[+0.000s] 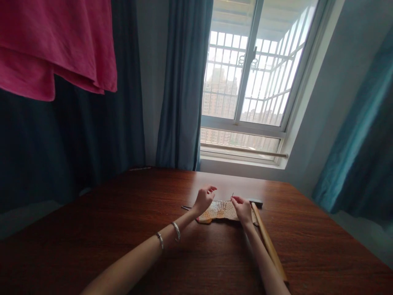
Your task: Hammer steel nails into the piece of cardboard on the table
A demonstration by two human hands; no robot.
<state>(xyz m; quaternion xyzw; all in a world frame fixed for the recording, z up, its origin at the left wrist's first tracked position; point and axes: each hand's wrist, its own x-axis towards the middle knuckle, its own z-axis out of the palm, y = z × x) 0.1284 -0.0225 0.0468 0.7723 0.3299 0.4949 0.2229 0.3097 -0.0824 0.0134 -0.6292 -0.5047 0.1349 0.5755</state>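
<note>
On the table lies a flat tan piece (225, 214) covered with small dark dots, with several short dark strips standing out in its middle. My left hand (204, 200) hovers at its left side, fingers apart and holding nothing. Over the right part of the piece, my right hand (243, 209) pinches a thin dark stick (232, 195) that points upward; its exact kind is too small to tell. The slim metal ends of a tool (186, 207) stick out left of the piece. Beside my right forearm lies a hammer (267, 237) with a wooden handle and dark head.
The brown wooden table (147, 205) reaches to the wall below a barred window (245, 90). Blue curtains (184, 90) hang beside it. A pink cloth (67, 45) hangs at upper left.
</note>
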